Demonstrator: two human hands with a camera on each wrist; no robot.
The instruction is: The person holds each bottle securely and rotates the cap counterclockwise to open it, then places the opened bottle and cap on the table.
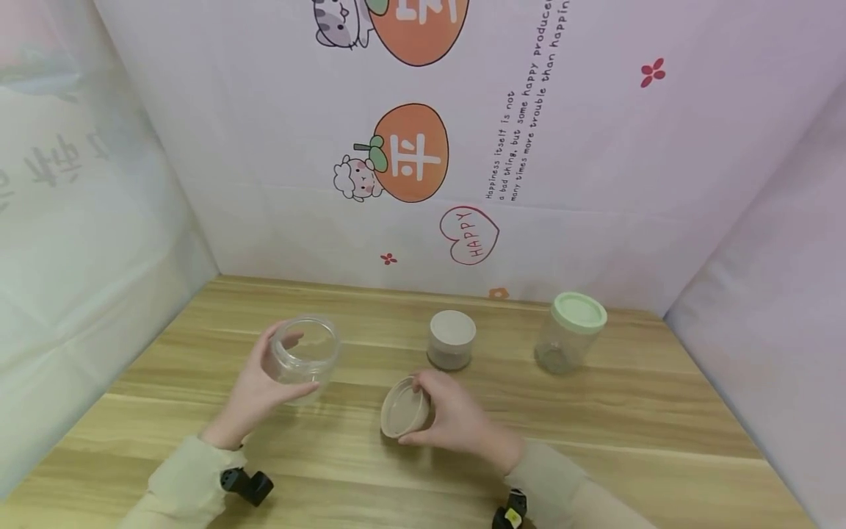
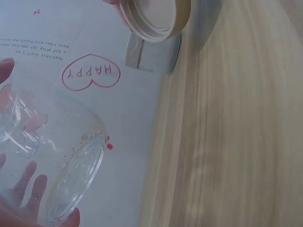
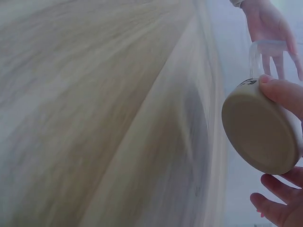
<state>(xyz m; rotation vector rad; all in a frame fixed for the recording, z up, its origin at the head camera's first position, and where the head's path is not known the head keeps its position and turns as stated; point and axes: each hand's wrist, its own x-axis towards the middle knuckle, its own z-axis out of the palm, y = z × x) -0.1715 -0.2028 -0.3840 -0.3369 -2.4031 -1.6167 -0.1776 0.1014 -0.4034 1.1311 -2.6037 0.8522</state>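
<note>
On the left of the head view my left hand holds a clear, lidless jar, thumb on the near side and fingers behind it. The left wrist view shows the same jar with fingers seen through its wall. My right hand grips a beige round lid by its rim, tilted so its hollow inside faces left, apart from the jar. In the right wrist view the lid's flat outer face shows, with the thumb on its edge.
A small jar with a beige lid stands behind my right hand. Farther right stands a taller clear jar with a pale green lid. The wooden table meets a printed cloth backdrop at its back edge.
</note>
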